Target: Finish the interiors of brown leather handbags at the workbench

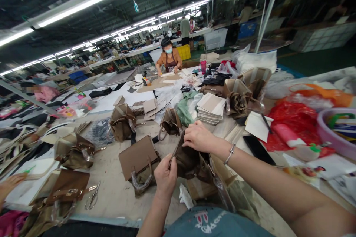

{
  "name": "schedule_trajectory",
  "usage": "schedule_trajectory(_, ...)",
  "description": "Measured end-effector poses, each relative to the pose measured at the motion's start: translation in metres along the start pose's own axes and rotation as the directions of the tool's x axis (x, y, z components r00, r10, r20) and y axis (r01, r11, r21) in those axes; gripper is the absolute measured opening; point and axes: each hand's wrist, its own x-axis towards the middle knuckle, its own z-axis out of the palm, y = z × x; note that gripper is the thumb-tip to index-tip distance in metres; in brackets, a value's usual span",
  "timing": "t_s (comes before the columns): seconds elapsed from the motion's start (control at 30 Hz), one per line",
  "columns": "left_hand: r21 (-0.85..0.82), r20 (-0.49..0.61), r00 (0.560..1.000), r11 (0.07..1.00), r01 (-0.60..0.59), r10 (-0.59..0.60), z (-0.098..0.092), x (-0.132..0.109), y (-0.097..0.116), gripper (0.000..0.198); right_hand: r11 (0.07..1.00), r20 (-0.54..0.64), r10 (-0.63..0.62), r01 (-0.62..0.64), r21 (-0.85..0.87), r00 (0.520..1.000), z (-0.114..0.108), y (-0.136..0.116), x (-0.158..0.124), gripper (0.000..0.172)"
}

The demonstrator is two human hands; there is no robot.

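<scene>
Beyond the teal printed garment [219, 226], a brown handbag [190, 163] is pinched along its edge by left hand [165, 173] and right hand [199, 137]; probably soft, light, best held there.

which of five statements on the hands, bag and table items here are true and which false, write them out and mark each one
1. The left hand and right hand are both on a brown bag. True.
2. The right wrist is bare. False: it wears a bracelet.
3. The left hand holds a phone. False: the black phone lies on the table.
4. Scissors lie on the table. True.
5. A purple tub stands beside red plastic. True.
</scene>
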Motion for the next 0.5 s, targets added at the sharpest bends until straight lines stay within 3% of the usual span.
schedule_trajectory(0.5,-0.016,0.042,0.999,1.000,-0.001,0.002,0.000,0.003,0.006,0.020,0.994,-0.091,0.106,-0.108,-0.028,0.990,0.012,0.000,0.003,0.031)
